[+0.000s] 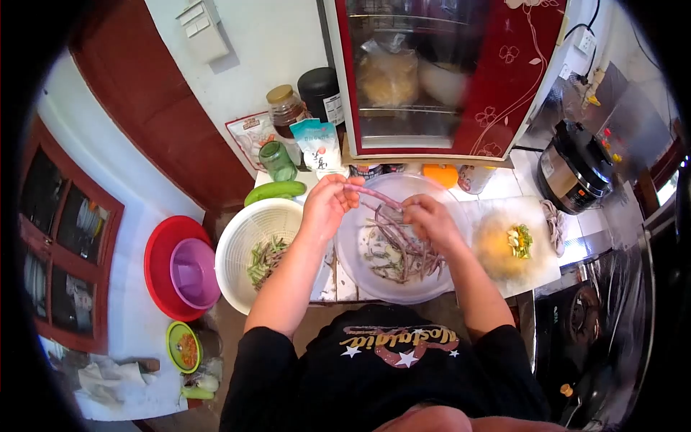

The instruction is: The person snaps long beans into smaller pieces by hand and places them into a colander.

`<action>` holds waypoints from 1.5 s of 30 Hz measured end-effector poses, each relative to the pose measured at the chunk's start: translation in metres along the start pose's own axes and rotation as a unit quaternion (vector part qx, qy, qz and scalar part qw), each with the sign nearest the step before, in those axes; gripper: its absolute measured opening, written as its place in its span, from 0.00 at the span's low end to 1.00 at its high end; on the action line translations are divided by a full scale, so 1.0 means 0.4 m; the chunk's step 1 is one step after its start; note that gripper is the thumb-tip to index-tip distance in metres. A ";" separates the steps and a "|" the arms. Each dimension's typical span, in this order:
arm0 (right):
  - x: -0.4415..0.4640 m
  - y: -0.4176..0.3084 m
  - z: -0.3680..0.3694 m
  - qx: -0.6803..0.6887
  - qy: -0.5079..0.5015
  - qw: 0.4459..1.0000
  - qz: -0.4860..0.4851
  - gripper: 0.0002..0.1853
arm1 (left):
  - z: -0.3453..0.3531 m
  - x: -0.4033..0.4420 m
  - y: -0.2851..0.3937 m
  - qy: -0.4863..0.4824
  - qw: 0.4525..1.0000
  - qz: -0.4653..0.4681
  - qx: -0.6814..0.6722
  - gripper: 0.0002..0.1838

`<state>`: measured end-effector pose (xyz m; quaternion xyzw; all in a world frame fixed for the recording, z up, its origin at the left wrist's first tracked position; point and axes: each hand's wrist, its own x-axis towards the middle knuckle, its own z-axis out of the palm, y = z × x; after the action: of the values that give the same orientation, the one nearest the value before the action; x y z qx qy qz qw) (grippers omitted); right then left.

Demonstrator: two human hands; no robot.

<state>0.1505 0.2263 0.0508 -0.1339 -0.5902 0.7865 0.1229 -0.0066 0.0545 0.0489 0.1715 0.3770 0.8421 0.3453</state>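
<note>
A long purple bean pod [379, 195] stretches between my two hands above a large translucent bowl [347, 253]. My left hand [328, 207] pinches one end of it, over the gap between the bowl and a white colander. Closed on the other end is my right hand [430, 222], over the bowl's right half. More purple bean pods [409, 258] lie in the bowl, with some greenish pieces at their left. The white colander [232, 255], partly behind my left forearm, holds short green and purple bean pieces [268, 259].
Behind the bowl stands a red cabinet [504, 86]. A green gourd [275, 191], a green glass jar [278, 162] and a white-teal bag [317, 146] sit behind the colander. Rightward are a cutting board [497, 270] with chopped food and a cooker [574, 169]. Red basin [160, 268] at left.
</note>
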 end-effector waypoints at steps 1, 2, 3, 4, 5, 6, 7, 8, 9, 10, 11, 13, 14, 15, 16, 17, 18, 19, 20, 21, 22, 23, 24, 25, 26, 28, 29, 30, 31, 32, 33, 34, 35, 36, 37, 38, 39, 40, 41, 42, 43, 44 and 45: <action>-0.004 -0.007 0.016 -0.103 -0.010 0.995 0.013 0.06 | -0.005 -0.005 -0.002 -0.011 1.000 -0.003 0.007 0.05; 0.001 -0.003 0.014 -0.104 -0.009 0.995 0.011 0.06 | -0.005 -0.012 -0.002 -0.013 1.000 -0.002 0.007 0.05; 0.009 0.006 0.011 -0.080 -0.005 0.997 0.013 0.06 | -0.002 -0.023 -0.002 -0.010 1.000 -0.014 0.023 0.05; 0.013 0.010 0.009 -0.056 -0.001 0.998 0.015 0.05 | -0.002 -0.029 -0.001 -0.007 0.999 -0.026 0.039 0.04; 0.013 0.007 0.005 -0.056 0.001 0.998 0.017 0.05 | -0.008 -0.033 -0.001 -0.007 0.999 -0.029 0.038 0.04; 0.012 -0.008 0.007 -0.052 0.001 0.999 0.006 0.04 | -0.015 -0.036 -0.001 -0.016 0.997 -0.030 0.072 0.04; 0.015 -0.018 0.009 -0.048 0.000 0.999 -0.007 0.03 | -0.020 -0.038 0.000 -0.024 0.993 -0.030 0.108 0.03; 0.020 -0.021 0.011 -0.048 -0.001 0.999 -0.006 0.03 | -0.020 -0.041 0.001 -0.024 0.993 -0.030 0.108 0.03; 0.024 -0.024 0.012 -0.090 -0.005 0.996 -0.030 0.02 | -0.019 -0.043 0.000 -0.034 0.989 -0.042 0.139 0.04; 0.026 -0.027 0.012 -0.131 -0.010 0.990 -0.053 0.02 | -0.016 -0.046 0.000 -0.044 0.983 -0.054 0.169 0.06; 0.027 -0.029 0.014 -0.131 -0.009 0.990 -0.053 0.02 | -0.009 -0.049 0.001 -0.045 0.983 -0.055 0.170 0.06; 0.032 -0.036 0.020 -0.146 0.020 0.983 -0.108 0.03 | 0.011 -0.053 0.010 -0.055 0.968 -0.069 0.234 0.10; 0.033 -0.047 0.019 -0.145 0.021 0.983 -0.109 0.03 | 0.016 -0.050 0.013 -0.056 0.968 -0.069 0.234 0.10; 0.032 -0.061 0.018 -0.199 0.005 0.972 -0.122 0.03 | 0.020 -0.046 0.017 -0.075 0.954 -0.103 0.272 0.11; 0.032 -0.069 0.018 -0.252 -0.012 0.958 -0.134 0.03 | 0.022 -0.043 0.019 -0.093 0.936 -0.138 0.309 0.12; 0.035 -0.069 0.018 -0.251 -0.012 0.959 -0.133 0.03 | 0.023 -0.042 0.016 -0.093 0.936 -0.139 0.309 0.12; 0.040 -0.070 0.018 -0.264 -0.015 0.952 -0.152 0.04 | 0.024 -0.039 0.012 -0.136 0.913 -0.175 0.343 0.11; 0.041 -0.071 0.018 -0.277 -0.018 0.945 -0.172 0.04 | 0.027 -0.037 0.009 -0.180 0.885 -0.209 0.375 0.10; 0.037 -0.078 0.020 -0.277 -0.016 0.945 -0.173 0.04 | 0.032 -0.037 0.007 -0.182 0.884 -0.209 0.376 0.10; 0.032 -0.088 0.023 -0.297 -0.003 0.938 -0.179 0.05 | 0.038 -0.036 0.005 -0.164 0.905 -0.201 0.336 0.09; 0.027 -0.094 0.024 -0.316 0.010 0.930 -0.185 0.05 | 0.043 -0.037 0.001 -0.145 0.924 -0.193 0.295 0.09; 0.026 -0.090 0.021 -0.316 0.012 0.930 -0.186 0.05 | 0.046 -0.041 -0.005 -0.147 0.924 -0.194 0.296 0.09; 0.027 -0.082 0.016 -0.287 0.017 0.944 -0.164 0.05 | 0.049 -0.045 -0.010 -0.146 0.954 -0.176 0.195 0.09; 0.027 -0.076 0.013 -0.258 0.022 0.955 -0.142 0.06 | 0.055 -0.049 -0.015 -0.144 0.973 -0.157 0.092 0.10; 0.024 -0.071 0.017 -0.258 0.023 0.955 -0.143 0.06 | 0.066 -0.052 -0.023 -0.146 0.972 -0.157 0.092 0.10; 0.014 -0.057 0.040 -0.164 0.069 0.972 -0.153 0.07 | 0.100 -0.058 -0.041 -0.037 0.995 -0.091 0.029 0.09; 0.007 -0.051 0.054 -0.166 0.068 0.972 -0.154 0.07 | 0.105 -0.056 -0.057 -0.037 0.995 -0.089 0.028 0.09; 0.001 -0.044 0.070 -0.235 0.114 0.942 -0.212 0.06 | 0.103 -0.049 -0.076 -0.006 0.997 -0.067 0.021 0.09; -0.004 -0.039 0.081 -0.300 0.159 0.901 -0.270 0.06 | 0.097 -0.041 -0.086 0.025 0.999 -0.044 0.015 0.08; -0.009 -0.035 0.087 -0.301 0.156 0.901 -0.272 0.06 | 0.089 -0.036 -0.089 0.025 0.999 -0.040 0.015 0.08; -0.014 -0.030 0.092 -0.323 0.147 0.892 -0.281 0.06 | 0.085 -0.033 -0.088 0.021 0.999 -0.044 -0.020 0.08; -0.015 -0.026 0.096 -0.345 0.139 0.882 -0.290 0.06 | 0.084 -0.031 -0.085 0.016 0.997 -0.047 -0.055 0.09; -0.012 -0.019 0.093 -0.304 0.139 0.906 -0.259 0.06 | 0.085 -0.029 -0.081 0.017 0.997 -0.044 -0.056 0.09; -0.010 -0.025 0.083 -0.304 0.137 0.906 -0.260 0.06 | 0.098 -0.032 -0.069 0.040 0.998 -0.023 0.040 0.09; -0.006 -0.035 0.067 -0.302 0.132 0.908 -0.260 0.06 | 0.105 -0.032 -0.060 0.065 0.989 -0.002 0.136 0.09; -0.003 -0.042 0.051 -0.299 0.127 0.909 -0.260 0.07 | 0.092 -0.024 -0.051 0.067 0.989 -0.003 0.135 0.09; -0.001 -0.045 0.037 -0.250 0.105 0.931 -0.243 0.06 | 0.064 -0.012 -0.034 0.090 0.983 0.024 0.157 0.09; -0.003 -0.056 0.028 -0.249 0.106 0.932 -0.243 0.06 | 0.034 0.003 -0.015 0.111 0.976 0.051 0.178 0.08; -0.011 -0.076 0.021 -0.233 0.093 0.943 -0.218 0.06 | 0.001 0.017 0.004 0.111 0.976 0.050 0.178 0.08; -0.020 -0.095 0.012 -0.218 0.081 0.954 -0.192 0.06 | -0.037 0.031 0.021 0.119 0.975 0.067 0.174 0.08; -0.028 -0.111 0.004 -0.192 0.053 0.968 -0.151 0.05 | -0.048 0.035 0.041 0.128 0.974 0.084 0.169 0.08; -0.029 -0.121 0.005 -0.191 0.056 0.969 -0.148 0.05 | -0.056 0.036 0.057 0.077 0.974 0.084 0.195 0.07; -0.027 -0.128 0.009 -0.237 0.026 0.959 -0.153 0.05 | -0.018 0.027 0.066 0.031 0.960 0.069 0.269 0.07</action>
<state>0.1610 0.2333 0.1017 -0.0875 -0.7700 0.5920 0.2212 -0.0300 0.0460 0.0643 0.2576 0.5876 0.7362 0.2154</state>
